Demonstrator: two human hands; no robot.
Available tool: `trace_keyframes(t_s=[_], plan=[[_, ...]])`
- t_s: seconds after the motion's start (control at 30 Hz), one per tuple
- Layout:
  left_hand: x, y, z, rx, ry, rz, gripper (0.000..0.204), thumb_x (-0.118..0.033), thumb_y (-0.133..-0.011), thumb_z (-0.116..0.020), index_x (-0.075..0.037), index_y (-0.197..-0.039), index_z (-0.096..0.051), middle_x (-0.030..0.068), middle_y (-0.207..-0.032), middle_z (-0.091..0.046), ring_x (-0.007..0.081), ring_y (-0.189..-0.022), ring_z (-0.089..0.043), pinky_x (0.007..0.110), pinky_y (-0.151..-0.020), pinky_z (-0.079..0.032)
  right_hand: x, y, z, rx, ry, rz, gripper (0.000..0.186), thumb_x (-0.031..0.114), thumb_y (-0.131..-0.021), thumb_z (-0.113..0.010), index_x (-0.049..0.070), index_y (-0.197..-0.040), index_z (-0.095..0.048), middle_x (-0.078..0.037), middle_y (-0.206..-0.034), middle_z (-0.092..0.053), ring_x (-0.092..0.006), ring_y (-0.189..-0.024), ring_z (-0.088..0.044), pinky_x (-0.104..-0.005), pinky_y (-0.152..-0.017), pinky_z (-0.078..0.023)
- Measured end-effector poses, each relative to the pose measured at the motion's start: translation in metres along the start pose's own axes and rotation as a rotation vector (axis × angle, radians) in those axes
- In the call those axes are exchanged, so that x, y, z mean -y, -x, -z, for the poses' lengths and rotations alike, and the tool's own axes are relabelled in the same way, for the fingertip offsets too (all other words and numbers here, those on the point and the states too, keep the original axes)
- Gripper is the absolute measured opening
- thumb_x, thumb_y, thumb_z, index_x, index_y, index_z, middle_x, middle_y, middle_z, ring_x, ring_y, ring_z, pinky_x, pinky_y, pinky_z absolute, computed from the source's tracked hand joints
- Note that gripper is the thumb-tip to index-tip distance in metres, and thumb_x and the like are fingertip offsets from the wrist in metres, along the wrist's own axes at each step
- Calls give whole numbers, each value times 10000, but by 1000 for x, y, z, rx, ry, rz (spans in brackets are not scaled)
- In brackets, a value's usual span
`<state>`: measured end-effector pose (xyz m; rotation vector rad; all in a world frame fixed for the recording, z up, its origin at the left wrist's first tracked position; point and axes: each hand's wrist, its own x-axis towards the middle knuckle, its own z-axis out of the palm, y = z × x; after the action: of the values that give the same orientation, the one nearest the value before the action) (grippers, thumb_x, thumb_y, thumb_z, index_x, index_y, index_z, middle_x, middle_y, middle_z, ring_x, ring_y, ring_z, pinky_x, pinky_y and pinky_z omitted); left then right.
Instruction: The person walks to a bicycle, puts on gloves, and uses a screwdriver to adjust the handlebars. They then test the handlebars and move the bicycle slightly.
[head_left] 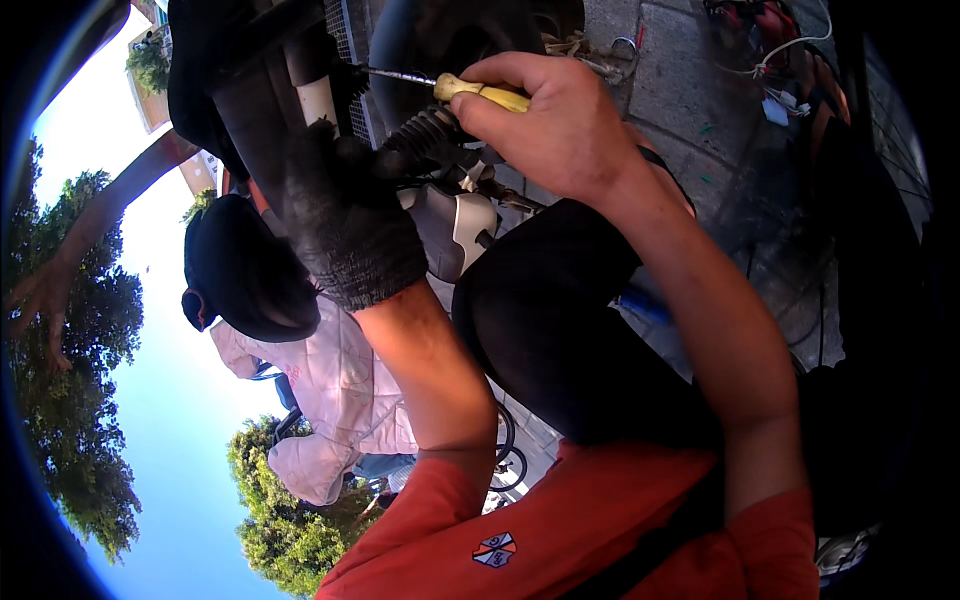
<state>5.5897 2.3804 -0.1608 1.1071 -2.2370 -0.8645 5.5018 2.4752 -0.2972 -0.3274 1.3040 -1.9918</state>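
Observation:
My right hand (565, 120) is bare and closed around the yellow handle of a screwdriver (482, 93). The thin metal shaft points left, and its tip goes into the dark parts of a two-wheeled vehicle (265, 110), where I cannot make it out. Below and left of the screwdriver, my left hand (350, 235) wears a dark knitted glove and rests against the vehicle's black parts. Its fingers blend into the shadow there. Close to both hands is a coil-spring shock absorber (420, 135), with a grey and beige housing (465, 230) under it.
Grey paving (680, 70) lies on the right, with red items and pale wires (775, 60) at the upper right. Near my knee is a blue object (645, 305). A black rounded piece (245, 270) and a pink quilted cover or garment (340, 380) are at the left.

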Motion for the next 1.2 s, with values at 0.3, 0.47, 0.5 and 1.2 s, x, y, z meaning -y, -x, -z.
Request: trace_keyframes(t_s=[0.3,0.47,0.5,1.2], plan=[[-67,-116,50,-503,-26,-151,545,-362,-967,-598,11,-1361,-548,186,-1251,-656,316,-1251,-593,462,-1009,-481,0,1,-2,45,-45,-23,353,293,-825,-698,36,-1059,-757,-144,-860,-755,-229,-762,-739,-333,-741,-577],[-56,-186,60,-322,-73,44,647,-414,-947,-604,40,-1398,-509,175,-1216,-666,279,-1126,-623,405,-964,-462,-3,0,-2,12,-9,30,341,285,-833,-694,36,-1057,-757,-137,-841,-753,-213,-732,-734,-324,-721,-577],[-58,-189,60,-275,-48,124,663,-427,-949,-604,45,-1403,-498,174,-1219,-666,278,-1118,-626,405,-958,-465,-3,0,-3,21,-19,23,341,284,-832,-694,34,-1056,-756,-137,-837,-753,-213,-730,-734,-324,-720,-577],[1,-222,69,604,-629,-147,589,-439,-981,-564,12,-1359,-547,187,-1174,-676,291,-1105,-634,397,-958,-476,-8,0,-5,-34,48,108,323,295,-816,-709,60,-1030,-766,-136,-861,-751,-266,-778,-737,-355,-760,-576]])
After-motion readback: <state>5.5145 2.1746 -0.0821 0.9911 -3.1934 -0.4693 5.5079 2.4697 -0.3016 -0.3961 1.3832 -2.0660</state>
